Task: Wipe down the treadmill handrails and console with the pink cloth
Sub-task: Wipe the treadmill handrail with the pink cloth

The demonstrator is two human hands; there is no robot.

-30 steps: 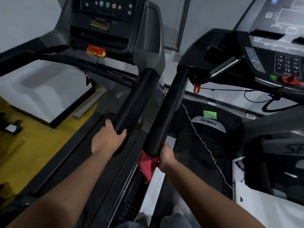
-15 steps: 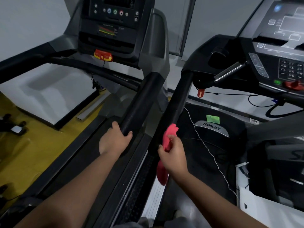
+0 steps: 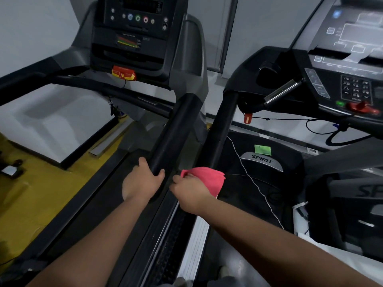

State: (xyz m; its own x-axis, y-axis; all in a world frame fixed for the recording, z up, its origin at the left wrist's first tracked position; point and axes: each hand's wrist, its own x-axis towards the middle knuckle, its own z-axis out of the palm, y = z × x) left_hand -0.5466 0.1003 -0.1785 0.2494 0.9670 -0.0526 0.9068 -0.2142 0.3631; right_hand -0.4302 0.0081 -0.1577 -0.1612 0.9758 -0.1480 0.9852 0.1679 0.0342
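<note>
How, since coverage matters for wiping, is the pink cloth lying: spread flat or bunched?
Bunched and draped, not flat. The pink cloth wraps in folds over the near end of the handrail, one edge gripped by the right hand.

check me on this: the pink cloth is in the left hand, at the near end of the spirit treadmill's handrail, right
Wrong hand. The head view shows the right hand holding the pink cloth at the near end of the Spirit treadmill's handrail; the left hand grips the other treadmill's handrail, with no cloth.
</note>
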